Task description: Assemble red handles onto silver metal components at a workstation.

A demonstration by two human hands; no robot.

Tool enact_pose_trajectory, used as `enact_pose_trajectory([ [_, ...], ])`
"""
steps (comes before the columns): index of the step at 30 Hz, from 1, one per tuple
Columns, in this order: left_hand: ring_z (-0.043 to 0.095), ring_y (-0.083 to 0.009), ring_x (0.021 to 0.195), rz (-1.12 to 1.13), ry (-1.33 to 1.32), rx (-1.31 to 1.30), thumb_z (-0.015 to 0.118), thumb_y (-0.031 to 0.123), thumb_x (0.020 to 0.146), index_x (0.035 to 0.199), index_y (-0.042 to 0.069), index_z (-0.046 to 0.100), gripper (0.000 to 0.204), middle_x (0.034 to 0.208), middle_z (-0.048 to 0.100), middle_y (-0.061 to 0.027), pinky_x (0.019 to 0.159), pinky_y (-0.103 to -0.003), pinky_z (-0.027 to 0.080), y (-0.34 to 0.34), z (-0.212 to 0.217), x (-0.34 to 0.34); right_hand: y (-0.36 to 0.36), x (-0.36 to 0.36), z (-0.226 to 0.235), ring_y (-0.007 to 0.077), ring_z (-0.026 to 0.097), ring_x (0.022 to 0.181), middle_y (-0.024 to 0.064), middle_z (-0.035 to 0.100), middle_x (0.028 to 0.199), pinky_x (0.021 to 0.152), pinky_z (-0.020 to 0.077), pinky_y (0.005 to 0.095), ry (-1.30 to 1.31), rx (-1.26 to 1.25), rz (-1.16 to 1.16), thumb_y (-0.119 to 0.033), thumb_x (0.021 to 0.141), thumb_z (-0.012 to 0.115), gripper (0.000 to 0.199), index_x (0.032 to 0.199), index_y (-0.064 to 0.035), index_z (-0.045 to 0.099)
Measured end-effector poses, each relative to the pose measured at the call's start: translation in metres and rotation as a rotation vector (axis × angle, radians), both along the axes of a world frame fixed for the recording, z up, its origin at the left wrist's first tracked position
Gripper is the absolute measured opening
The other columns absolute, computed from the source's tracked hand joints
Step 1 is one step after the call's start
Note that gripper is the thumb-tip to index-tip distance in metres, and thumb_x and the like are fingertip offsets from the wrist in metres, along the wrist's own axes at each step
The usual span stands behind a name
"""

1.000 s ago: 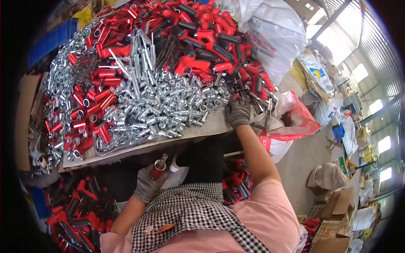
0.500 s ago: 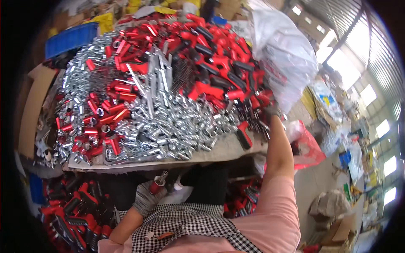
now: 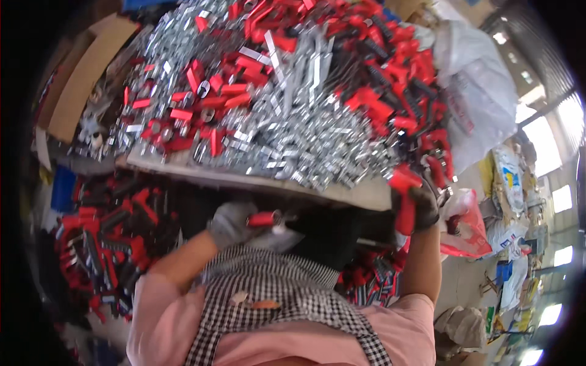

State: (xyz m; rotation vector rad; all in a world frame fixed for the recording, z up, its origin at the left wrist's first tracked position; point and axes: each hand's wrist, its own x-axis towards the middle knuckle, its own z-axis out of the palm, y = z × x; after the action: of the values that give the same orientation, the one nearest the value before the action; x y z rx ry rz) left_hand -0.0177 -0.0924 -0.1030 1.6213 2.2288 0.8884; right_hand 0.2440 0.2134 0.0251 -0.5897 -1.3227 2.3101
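My left hand (image 3: 231, 226), in a grey glove, is in front of my apron just below the table edge. Its fingers are closed round a short red tube (image 3: 262, 219) with a metallic end pointing right. Off the table's right front corner, my gloved right hand (image 3: 425, 208) grips a red pistol-shaped handle (image 3: 403, 194); motion smears it, and its lower part hangs down. Beyond both hands, the table bears a heap of small silver metal parts (image 3: 305, 137), red tubes (image 3: 235, 89) and red-and-black handles (image 3: 372, 105).
The table's front edge (image 3: 244, 178) runs between me and the heap. Finished-looking red-and-black tools (image 3: 110, 244) are piled low at left, more (image 3: 372, 277) below my right arm. A white plastic bag (image 3: 479, 91) and a red bag (image 3: 467, 226) stand at right, a cardboard box (image 3: 91, 76) at left.
My right hand has come back from the heap's right side toward me with a red handle. My left hand has turned the red tube to point right; the spring seen in it earlier no longer shows.
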Motion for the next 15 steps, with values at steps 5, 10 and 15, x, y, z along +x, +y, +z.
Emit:
enact_pose_trajectory([
  [5,0.063,-0.0339,0.069,-0.074,0.183,-0.195,0.073,0.039,0.069,0.077,0.009,0.06,0.034,0.072,0.062,-0.0143,0.062,-0.043,0.05,0.007,0.019,-0.013,-0.081,-0.032,-0.005,0.0134,0.06,0.094,0.006,0.065,0.106,0.083,0.0481,0.0293,-0.309,0.572,0.418,-0.007,0.069,0.077,0.057,0.122,0.0003,0.056],
  [10,0.065,-0.031,0.072,-0.133,0.204,-0.387,0.068,0.029,0.068,0.085,0.01,0.062,0.026,0.075,0.064,-0.012,0.066,-0.042,0.051,0.002,0.028,-0.009,-0.098,-0.055,-0.017,0.0132,0.061,0.092,0.0058,0.066,0.101,0.084,0.0482,0.0297,-0.456,0.709,0.555,-0.013,0.07,0.076,0.052,0.118,-0.0012,0.059],
  [15,0.065,-0.0315,0.075,-0.11,0.161,-0.414,0.068,0.035,0.074,0.09,0.008,0.062,0.032,0.078,0.065,-0.0137,0.069,-0.045,0.051,-0.009,0.028,-0.001,-0.112,-0.059,-0.025,0.0102,0.057,0.092,0.0006,0.063,0.1,0.084,0.0471,0.0285,-0.477,0.655,0.619,-0.011,0.071,0.078,0.053,0.12,-0.0019,0.058],
])
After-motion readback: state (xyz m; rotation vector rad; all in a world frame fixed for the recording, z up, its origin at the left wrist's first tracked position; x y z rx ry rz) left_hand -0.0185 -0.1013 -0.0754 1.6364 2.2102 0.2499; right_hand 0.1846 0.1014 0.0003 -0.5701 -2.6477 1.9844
